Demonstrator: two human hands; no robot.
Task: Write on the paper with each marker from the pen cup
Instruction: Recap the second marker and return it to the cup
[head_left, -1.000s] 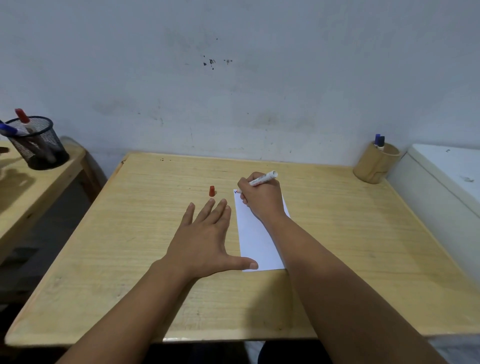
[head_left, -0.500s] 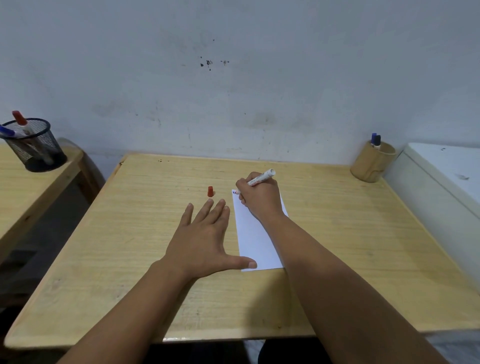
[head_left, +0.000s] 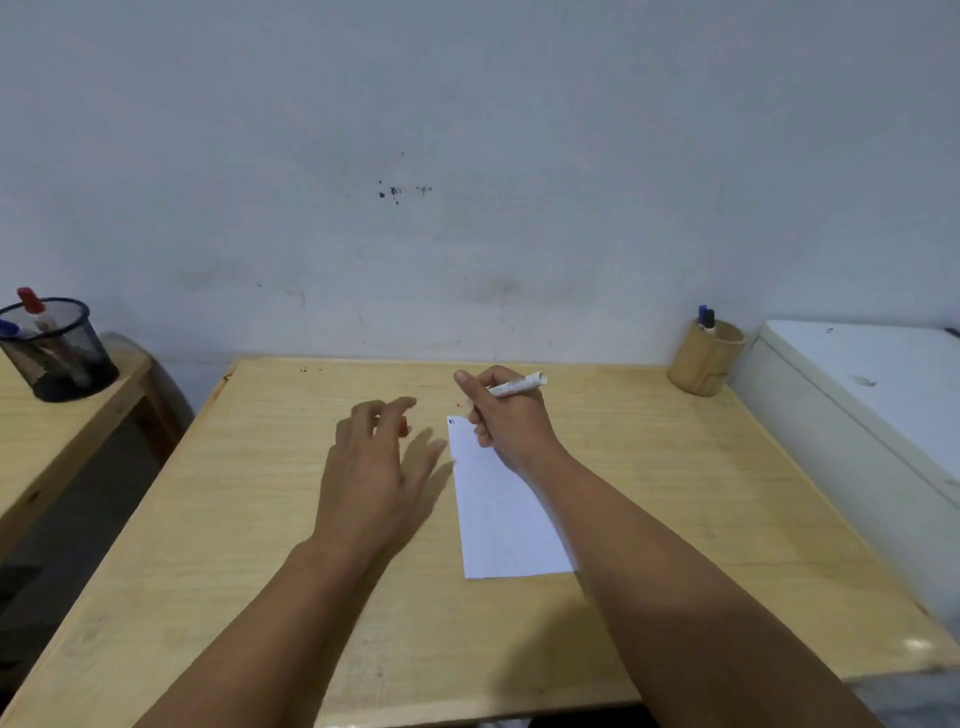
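Observation:
A white sheet of paper (head_left: 498, 509) lies on the wooden table (head_left: 675, 519), with small marks at its top left corner. My right hand (head_left: 511, 415) holds a white marker (head_left: 519, 385) lifted just above the paper's top edge, its red tip pointing left. My left hand (head_left: 376, 462) is raised over the table left of the paper, fingers curled around the small red cap (head_left: 403, 426), which is mostly hidden behind them. A tan pen cup (head_left: 705, 364) at the table's back right holds two dark-capped markers (head_left: 705, 317).
A black mesh cup (head_left: 57, 353) with red and blue markers stands on a second wooden table (head_left: 47, 441) at the left. A white appliance (head_left: 872, 415) borders the table's right side. The wall is close behind.
My left hand has lifted off the table and reached forward to the red cap. My right hand has raised the marker off the paper.

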